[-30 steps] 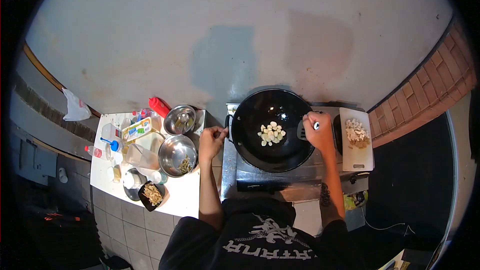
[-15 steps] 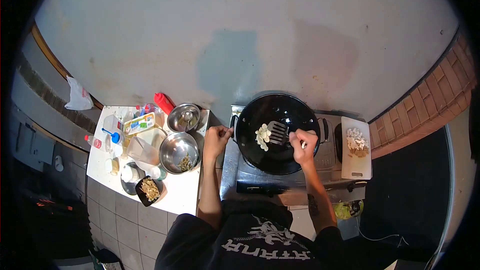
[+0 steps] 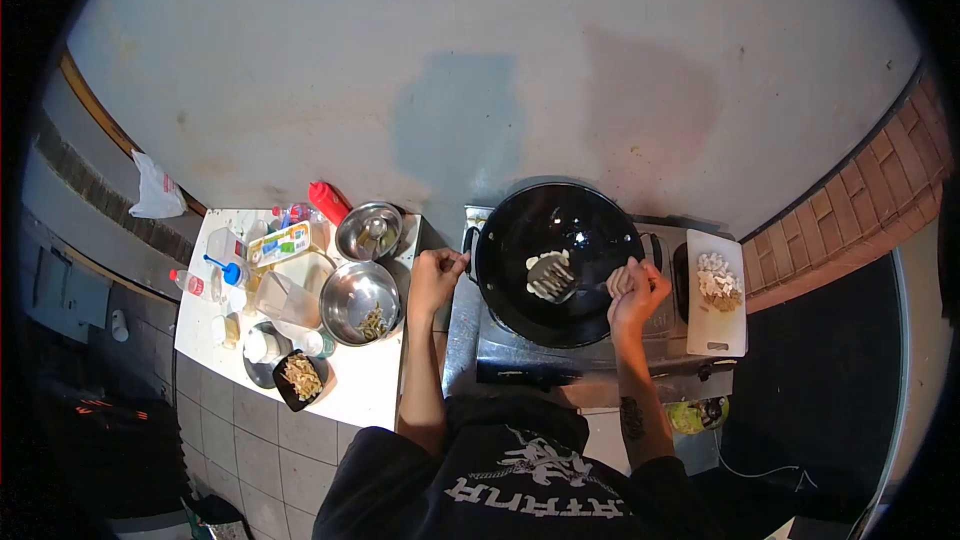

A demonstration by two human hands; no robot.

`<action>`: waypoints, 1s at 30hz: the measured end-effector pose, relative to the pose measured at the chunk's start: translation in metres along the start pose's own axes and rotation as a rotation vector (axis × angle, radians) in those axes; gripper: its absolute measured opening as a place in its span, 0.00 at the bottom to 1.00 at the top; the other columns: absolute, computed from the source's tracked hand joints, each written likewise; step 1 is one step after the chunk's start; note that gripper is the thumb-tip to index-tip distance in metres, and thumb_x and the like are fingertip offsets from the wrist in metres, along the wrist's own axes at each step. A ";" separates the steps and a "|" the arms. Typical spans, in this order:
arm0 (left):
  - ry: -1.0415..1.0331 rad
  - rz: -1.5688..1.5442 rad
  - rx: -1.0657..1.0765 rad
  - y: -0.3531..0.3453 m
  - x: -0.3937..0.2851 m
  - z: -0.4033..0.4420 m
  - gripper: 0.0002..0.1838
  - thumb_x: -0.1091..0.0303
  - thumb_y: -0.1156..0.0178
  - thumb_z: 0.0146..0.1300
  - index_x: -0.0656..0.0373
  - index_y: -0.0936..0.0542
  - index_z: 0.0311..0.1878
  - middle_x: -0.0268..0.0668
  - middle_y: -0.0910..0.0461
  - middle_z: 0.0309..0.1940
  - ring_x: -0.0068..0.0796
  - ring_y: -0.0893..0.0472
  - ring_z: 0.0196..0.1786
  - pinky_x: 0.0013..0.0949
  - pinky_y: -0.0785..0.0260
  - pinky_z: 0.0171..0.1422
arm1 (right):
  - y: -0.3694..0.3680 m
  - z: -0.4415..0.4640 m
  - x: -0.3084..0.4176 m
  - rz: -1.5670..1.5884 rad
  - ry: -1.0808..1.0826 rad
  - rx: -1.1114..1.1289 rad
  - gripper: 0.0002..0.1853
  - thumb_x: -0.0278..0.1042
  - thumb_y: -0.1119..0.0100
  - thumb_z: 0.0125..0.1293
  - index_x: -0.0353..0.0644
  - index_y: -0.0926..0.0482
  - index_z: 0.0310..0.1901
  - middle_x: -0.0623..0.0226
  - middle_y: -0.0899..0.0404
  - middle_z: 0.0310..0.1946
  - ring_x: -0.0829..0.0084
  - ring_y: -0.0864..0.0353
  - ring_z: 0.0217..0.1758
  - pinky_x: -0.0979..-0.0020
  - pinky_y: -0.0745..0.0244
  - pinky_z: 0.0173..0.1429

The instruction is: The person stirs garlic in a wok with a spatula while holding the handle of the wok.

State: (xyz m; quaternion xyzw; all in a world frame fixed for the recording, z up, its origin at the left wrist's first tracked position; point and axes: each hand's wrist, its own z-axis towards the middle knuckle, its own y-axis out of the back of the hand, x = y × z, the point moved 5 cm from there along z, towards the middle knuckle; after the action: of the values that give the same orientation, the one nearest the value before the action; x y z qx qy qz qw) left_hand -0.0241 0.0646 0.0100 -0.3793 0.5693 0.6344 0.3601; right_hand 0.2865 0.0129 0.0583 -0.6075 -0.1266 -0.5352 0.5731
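A black wok [image 3: 520, 325] sits on the stove, with small pale food pieces [image 3: 537, 262] near its middle. My left hand [image 3: 437, 278] is closed on the wok's left handle [image 3: 469, 252]. Over the wok's right side, my right hand [image 3: 638, 295] is wrapped round the handle of a slotted spatula. The head of that slotted spatula [image 3: 553, 278] lies over the food and hides part of it. Most of its handle is hard to make out.
To the right, a white cutting board [image 3: 712, 328] bears chopped white and brown food. On the left table [image 3: 355, 395] stand two steel bowls [image 3: 345, 322], a black bowl of cut food [image 3: 300, 380], a red squeeze bottle [image 3: 327, 202] and several containers. A wall rises behind the stove.
My right hand has moved right, toward the wok's rim. The spatula head has turned and now covers part of the food, which has shifted right. My left hand stays at the handle.
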 end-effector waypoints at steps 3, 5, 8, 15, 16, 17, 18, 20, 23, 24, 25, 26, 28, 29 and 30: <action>0.005 -0.028 0.009 -0.002 0.005 0.001 0.13 0.65 0.34 0.58 0.67 0.18 0.29 0.35 0.30 0.12 0.20 0.35 0.18 0.30 0.41 0.25 | 0.012 -0.003 -0.016 -0.038 0.010 -0.019 0.22 0.24 0.48 0.63 0.46 0.46 0.14 0.72 0.46 0.07 0.80 0.53 0.07 0.74 0.57 0.15; -0.046 -0.006 -0.025 0.000 0.000 0.000 0.13 0.65 0.34 0.59 0.67 0.18 0.29 0.35 0.31 0.12 0.20 0.36 0.18 0.30 0.41 0.25 | 0.017 -0.005 -0.027 -0.047 0.009 -0.033 0.22 0.23 0.49 0.63 0.46 0.46 0.14 0.72 0.47 0.07 0.80 0.53 0.07 0.74 0.57 0.15; 0.020 -0.014 0.009 0.001 -0.006 -0.002 0.13 0.65 0.34 0.59 0.67 0.19 0.29 0.35 0.32 0.11 0.21 0.37 0.18 0.31 0.42 0.25 | 0.017 -0.012 -0.032 -0.090 -0.005 0.001 0.22 0.21 0.51 0.63 0.45 0.46 0.14 0.75 0.47 0.08 0.83 0.52 0.08 0.75 0.57 0.16; -0.032 0.074 0.004 0.002 -0.003 0.000 0.13 0.64 0.34 0.59 0.66 0.19 0.29 0.37 0.35 0.12 0.23 0.38 0.17 0.32 0.42 0.25 | 0.007 -0.013 -0.029 -0.180 0.001 0.097 0.21 0.20 0.52 0.63 0.44 0.45 0.13 0.73 0.47 0.07 0.81 0.51 0.08 0.74 0.57 0.16; -0.043 0.091 0.013 0.001 -0.001 0.001 0.13 0.63 0.35 0.59 0.67 0.18 0.30 0.36 0.29 0.13 0.21 0.34 0.18 0.31 0.40 0.26 | 0.006 -0.012 -0.027 -0.192 0.008 0.098 0.21 0.20 0.52 0.63 0.44 0.45 0.13 0.73 0.47 0.07 0.81 0.51 0.08 0.74 0.58 0.16; -0.054 0.109 0.020 0.000 0.000 0.002 0.14 0.63 0.35 0.60 0.67 0.17 0.32 0.35 0.24 0.15 0.18 0.30 0.19 0.29 0.38 0.27 | 0.004 -0.010 -0.025 -0.189 0.010 0.103 0.21 0.20 0.52 0.63 0.44 0.45 0.13 0.73 0.47 0.07 0.81 0.51 0.08 0.74 0.58 0.16; -0.053 0.108 0.013 0.001 -0.002 0.002 0.14 0.63 0.35 0.60 0.67 0.17 0.32 0.35 0.24 0.15 0.18 0.30 0.19 0.29 0.38 0.27 | 0.002 -0.009 -0.021 -0.132 0.029 0.087 0.22 0.20 0.52 0.63 0.44 0.45 0.13 0.73 0.48 0.08 0.81 0.52 0.08 0.74 0.58 0.16; -0.014 0.116 0.027 0.002 -0.003 0.001 0.13 0.63 0.35 0.60 0.66 0.17 0.32 0.34 0.25 0.15 0.18 0.30 0.20 0.29 0.38 0.27 | 0.003 -0.004 -0.019 -0.010 0.011 0.054 0.23 0.21 0.51 0.64 0.45 0.47 0.14 0.74 0.49 0.08 0.82 0.52 0.09 0.74 0.60 0.17; -0.018 0.094 0.038 0.002 -0.006 0.000 0.13 0.63 0.35 0.60 0.66 0.16 0.31 0.33 0.26 0.14 0.17 0.31 0.19 0.29 0.39 0.26 | -0.007 0.005 -0.017 -0.101 0.104 0.086 0.23 0.21 0.51 0.65 0.45 0.46 0.14 0.74 0.49 0.08 0.82 0.52 0.09 0.75 0.59 0.17; -0.021 0.093 0.042 0.001 -0.006 0.000 0.13 0.63 0.35 0.60 0.66 0.16 0.31 0.33 0.26 0.14 0.17 0.31 0.19 0.29 0.39 0.26 | -0.008 0.007 -0.021 -0.131 0.117 0.095 0.23 0.21 0.52 0.65 0.45 0.46 0.14 0.74 0.48 0.08 0.82 0.52 0.09 0.75 0.57 0.17; -0.017 0.076 0.020 0.001 -0.005 -0.001 0.13 0.63 0.35 0.60 0.66 0.18 0.30 0.34 0.30 0.13 0.19 0.35 0.18 0.30 0.41 0.26 | -0.006 0.006 -0.025 -0.132 0.119 0.093 0.23 0.21 0.52 0.65 0.45 0.46 0.14 0.74 0.48 0.08 0.82 0.52 0.09 0.75 0.57 0.17; -0.013 0.059 -0.004 0.001 -0.005 -0.001 0.14 0.63 0.35 0.59 0.66 0.19 0.28 0.35 0.34 0.11 0.21 0.38 0.17 0.31 0.43 0.25 | -0.002 0.006 -0.031 -0.140 0.091 0.070 0.22 0.20 0.52 0.65 0.44 0.46 0.14 0.75 0.48 0.08 0.84 0.52 0.10 0.75 0.57 0.17; 0.025 0.039 0.011 0.002 -0.004 0.000 0.14 0.63 0.35 0.59 0.66 0.19 0.28 0.35 0.34 0.11 0.21 0.38 0.17 0.30 0.43 0.24 | 0.001 0.005 -0.034 -0.151 0.043 0.053 0.22 0.19 0.52 0.64 0.44 0.46 0.14 0.77 0.47 0.09 0.86 0.52 0.11 0.76 0.57 0.17; 0.067 0.021 0.031 0.001 -0.002 -0.002 0.13 0.63 0.35 0.59 0.66 0.18 0.28 0.35 0.35 0.11 0.20 0.38 0.17 0.30 0.43 0.24 | 0.004 0.004 -0.035 -0.152 0.040 0.054 0.22 0.19 0.52 0.64 0.44 0.46 0.14 0.77 0.47 0.09 0.86 0.52 0.11 0.76 0.57 0.17; 0.069 0.022 0.035 0.000 -0.001 -0.002 0.13 0.63 0.35 0.59 0.66 0.18 0.28 0.35 0.35 0.11 0.20 0.38 0.17 0.30 0.43 0.24 | 0.007 0.002 -0.035 -0.165 0.037 0.059 0.22 0.19 0.53 0.64 0.44 0.45 0.14 0.75 0.47 0.08 0.84 0.51 0.10 0.76 0.56 0.17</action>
State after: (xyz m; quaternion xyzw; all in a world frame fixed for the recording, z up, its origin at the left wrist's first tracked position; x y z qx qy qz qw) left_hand -0.0240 0.0624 0.0107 -0.3881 0.5966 0.6148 0.3397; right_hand 0.2789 0.0290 0.0274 -0.5678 -0.1812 -0.5879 0.5469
